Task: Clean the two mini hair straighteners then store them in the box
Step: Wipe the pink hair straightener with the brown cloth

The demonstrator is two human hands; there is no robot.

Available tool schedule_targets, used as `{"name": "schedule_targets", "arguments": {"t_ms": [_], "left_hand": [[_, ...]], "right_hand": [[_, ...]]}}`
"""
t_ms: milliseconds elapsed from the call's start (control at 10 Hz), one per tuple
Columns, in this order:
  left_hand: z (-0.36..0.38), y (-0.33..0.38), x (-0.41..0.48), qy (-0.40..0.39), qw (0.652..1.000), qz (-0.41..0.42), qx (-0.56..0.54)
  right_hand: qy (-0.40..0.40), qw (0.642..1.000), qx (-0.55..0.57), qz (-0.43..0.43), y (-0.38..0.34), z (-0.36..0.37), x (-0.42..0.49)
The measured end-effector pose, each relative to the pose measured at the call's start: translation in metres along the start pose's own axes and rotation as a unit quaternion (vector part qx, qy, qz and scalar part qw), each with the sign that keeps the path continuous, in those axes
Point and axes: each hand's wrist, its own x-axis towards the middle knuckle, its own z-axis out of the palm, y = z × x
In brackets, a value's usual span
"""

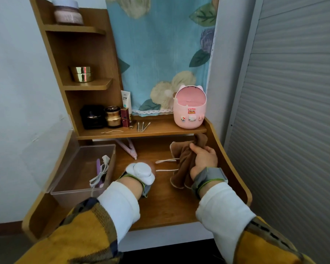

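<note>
Pink straightener [129,147] lies on the bench just beyond the left hand [151,168]. Probably light, stiff, slick plastic, so grip mid-body; its limp cord [166,160] trails toward the right hand [204,159]. Right hand is clenched on the brown cloth [181,168], left fingers are hidden, can't tell; purple straightener [98,168] sits in the clear box [80,189] left of both.

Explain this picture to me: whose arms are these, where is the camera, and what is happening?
No machine here: these are a person's arms, filmed by one head-worn camera looking down. The right hand grips a brown cloth; two strands of white cord run into it. The left hand is hidden behind a white device at the wrist, so its grip is unclear. On the wooden desk lies a pink straightener. A purple straightener with its cable lies in the clear box.
</note>
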Motion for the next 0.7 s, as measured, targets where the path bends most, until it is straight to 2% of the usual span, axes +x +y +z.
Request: {"name": "schedule_targets", "arguments": {"t_ms": [100, 200, 300, 400, 500, 600, 700], "left_hand": [[-0.005, 0.018, 0.015, 0.01, 0.949, -0.152, 0.276], [0.007, 0.024, 0.018, 0.027, 0.972, -0.139, 0.19], [0.019, 0.014, 0.021, 0.027, 0.976, -0.121, 0.18], [0.006, 0.022, 0.017, 0.089, 0.98, -0.133, 0.119], [-0.017, 0.032, 0.009, 0.276, 0.949, -0.152, 0.018], [-0.027, 0.048, 0.002, 0.308, 0.948, -0.078, 0.004], [-0.018, 0.057, 0.006, 0.217, 0.972, -0.046, 0.082]], "right_hand": [[0.01, 1.0, -0.004, -0.015, 0.004, -0.007, 0.004], [-0.004, 0.999, -0.015, -0.038, 0.003, -0.011, 0.004], [-0.008, 0.997, -0.036, -0.066, 0.0, -0.016, 0.002], [-0.012, 0.997, -0.011, -0.075, -0.006, -0.024, 0.004], [-0.031, 0.996, 0.068, -0.054, 0.0, -0.02, 0.003], [-0.124, 0.991, 0.04, 0.013, 0.012, -0.014, -0.004], [-0.262, 0.945, 0.165, 0.107, 0.029, -0.014, -0.012]]}}
